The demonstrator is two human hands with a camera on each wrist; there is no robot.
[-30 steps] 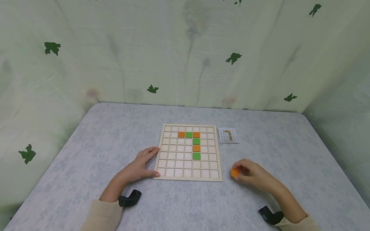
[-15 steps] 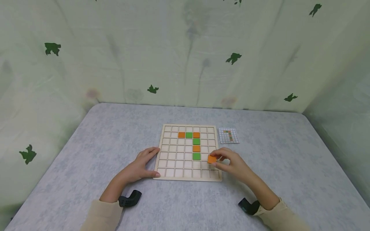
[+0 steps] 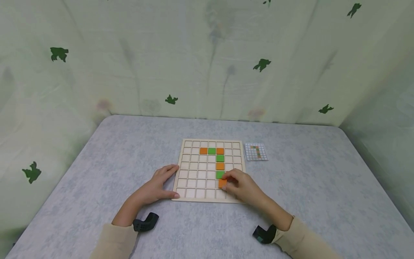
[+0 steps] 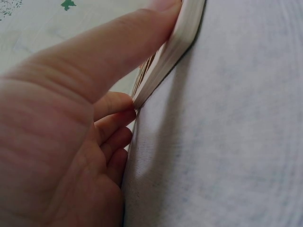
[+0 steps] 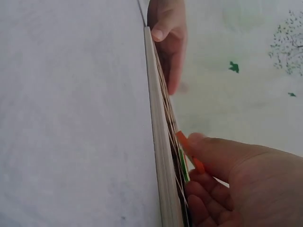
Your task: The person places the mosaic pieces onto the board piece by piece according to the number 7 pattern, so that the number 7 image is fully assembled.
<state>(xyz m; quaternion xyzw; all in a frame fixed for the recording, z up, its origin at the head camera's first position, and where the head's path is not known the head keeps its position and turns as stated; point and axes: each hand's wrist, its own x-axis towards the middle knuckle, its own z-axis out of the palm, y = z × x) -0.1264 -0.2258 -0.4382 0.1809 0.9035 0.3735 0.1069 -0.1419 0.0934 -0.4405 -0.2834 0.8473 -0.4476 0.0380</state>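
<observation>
A wooden grid board (image 3: 191, 175) lies on the table. On it, orange and green square tiles form a row near the top and a column running down from the row's right end. My left hand (image 3: 156, 187) rests at the board's left edge, its extended thumb and fingertips touching the rim. My right hand (image 3: 246, 187) pinches an orange square tile (image 3: 222, 183) between thumb and fingers, over the grid just below the lowest green tile (image 3: 220, 175). In the right wrist view the held orange tile (image 5: 190, 152) is tilted close over the board.
A small pattern card (image 3: 256, 151) with a printed grid lies beside the board's upper right corner. Black wrist devices sit on both wrists. Pale curtains with green leaf shapes (image 3: 261, 65) stand behind and beside the grey table (image 3: 139, 140).
My right hand has carried the orange tile leftward from the table right of the board, across the grid to below the green tile. The left hand has stayed at the board's edge.
</observation>
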